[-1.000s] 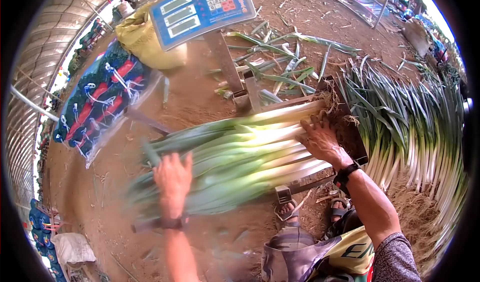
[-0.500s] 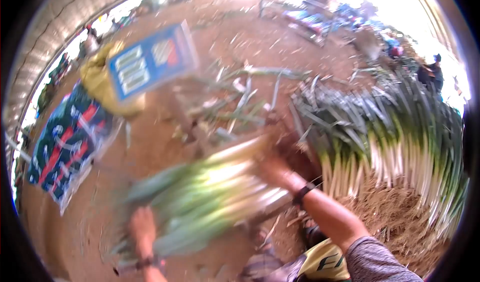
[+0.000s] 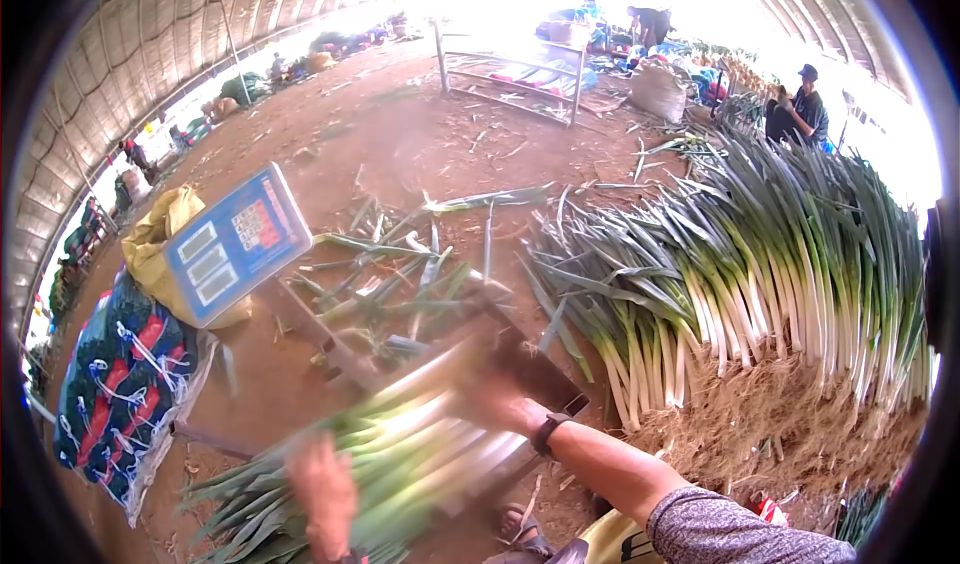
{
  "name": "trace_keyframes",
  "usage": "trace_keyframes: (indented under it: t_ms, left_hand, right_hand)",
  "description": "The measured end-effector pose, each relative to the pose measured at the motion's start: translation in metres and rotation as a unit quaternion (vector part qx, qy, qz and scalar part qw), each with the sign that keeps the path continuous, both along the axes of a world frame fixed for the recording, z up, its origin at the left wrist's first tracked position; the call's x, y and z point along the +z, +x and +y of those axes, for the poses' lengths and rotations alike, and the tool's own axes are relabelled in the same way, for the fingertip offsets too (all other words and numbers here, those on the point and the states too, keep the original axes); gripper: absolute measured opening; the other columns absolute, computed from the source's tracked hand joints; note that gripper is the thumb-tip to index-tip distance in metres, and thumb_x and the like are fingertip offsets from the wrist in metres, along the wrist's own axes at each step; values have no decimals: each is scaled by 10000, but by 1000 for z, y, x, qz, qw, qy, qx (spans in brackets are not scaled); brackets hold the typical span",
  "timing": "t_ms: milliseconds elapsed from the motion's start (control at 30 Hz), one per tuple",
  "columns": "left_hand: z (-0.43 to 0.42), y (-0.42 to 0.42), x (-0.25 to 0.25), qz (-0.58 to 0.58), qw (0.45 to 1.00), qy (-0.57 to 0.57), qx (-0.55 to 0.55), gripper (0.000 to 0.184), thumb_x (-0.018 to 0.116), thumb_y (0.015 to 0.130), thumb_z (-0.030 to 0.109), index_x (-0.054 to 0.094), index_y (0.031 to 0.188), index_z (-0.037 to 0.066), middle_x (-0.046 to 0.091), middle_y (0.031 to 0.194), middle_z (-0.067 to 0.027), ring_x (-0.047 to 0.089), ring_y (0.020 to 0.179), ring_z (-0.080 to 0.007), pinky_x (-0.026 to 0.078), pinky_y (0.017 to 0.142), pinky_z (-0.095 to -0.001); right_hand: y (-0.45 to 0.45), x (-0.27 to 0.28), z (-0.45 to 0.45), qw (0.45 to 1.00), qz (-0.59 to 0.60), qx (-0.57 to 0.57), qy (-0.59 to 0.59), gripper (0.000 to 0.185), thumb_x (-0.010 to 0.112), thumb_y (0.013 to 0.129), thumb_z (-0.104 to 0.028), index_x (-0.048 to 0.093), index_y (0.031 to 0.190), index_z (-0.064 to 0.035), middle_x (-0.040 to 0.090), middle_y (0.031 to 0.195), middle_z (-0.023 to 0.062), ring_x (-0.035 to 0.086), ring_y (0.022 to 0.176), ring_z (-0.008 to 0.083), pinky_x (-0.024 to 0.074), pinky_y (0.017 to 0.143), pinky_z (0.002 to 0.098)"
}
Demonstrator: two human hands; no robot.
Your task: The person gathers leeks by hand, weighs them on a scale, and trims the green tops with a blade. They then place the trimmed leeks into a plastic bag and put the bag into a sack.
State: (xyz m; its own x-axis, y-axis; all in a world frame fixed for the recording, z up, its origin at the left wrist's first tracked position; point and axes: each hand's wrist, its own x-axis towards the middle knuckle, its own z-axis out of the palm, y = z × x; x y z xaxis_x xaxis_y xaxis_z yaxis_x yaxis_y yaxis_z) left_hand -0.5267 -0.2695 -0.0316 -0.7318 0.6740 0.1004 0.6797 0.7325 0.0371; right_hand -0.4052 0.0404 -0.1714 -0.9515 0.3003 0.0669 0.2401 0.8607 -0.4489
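A bundle of leeks [image 3: 420, 434] lies slantwise before me, white stems to the upper right and green leaves to the lower left. My left hand [image 3: 325, 489] is over the leaf part, its fingers smeared by motion. At the stem ends is my right hand [image 3: 495, 402], a dark band on its wrist; blur hides its fingers, so I cannot tell if it grips. Beyond that hand a dark metal plate [image 3: 545, 372] shows beside the stem ends. A blue panel with several display windows [image 3: 238, 244], apparently a scale's display, stands to the left.
Many leeks [image 3: 740, 254] stand massed at the right, roots toward me. Cut leaves [image 3: 430, 264] litter the ground ahead. A patterned bundle with white ties [image 3: 125, 384] and a yellow sack [image 3: 160, 239] lie left. Farther off are a metal rack [image 3: 510, 74] and a person [image 3: 805, 109].
The view has tilted up and sharpened, showing more of the far ground. My left hand is farther right along the leaves. My right hand stays at the stem ends.
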Motion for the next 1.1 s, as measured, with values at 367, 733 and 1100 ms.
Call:
trace_keyframes:
  t_ms: [367,733,1100]
  left_hand:
    - [23,6,-62,65,993,22,-100,488,528,1002,374,570,1358,43,540,1444,-158,455,1356,-334,312,1114,-533]
    - [25,1,-64,80,992,22,-97,452,547,987,371,601,1337,91,567,1422,-144,514,1289,-315,385,1072,-526]
    - [27,-1,-62,32,995,-66,-70,549,399,1070,456,503,1480,105,456,1560,-121,390,1443,-317,252,1184,-534]
  right_hand:
    - [16,56,-12,997,-48,-11,67,680,515,984,-557,519,1433,-46,505,1392,276,350,1380,449,307,1153,573]
    - [58,150,-14,964,-153,176,128,295,610,933,-201,595,1167,-21,674,986,184,668,955,354,552,800,486]
    - [252,197,-37,988,15,153,-28,467,754,815,-114,599,1222,55,658,1211,196,641,1148,365,553,957,439]
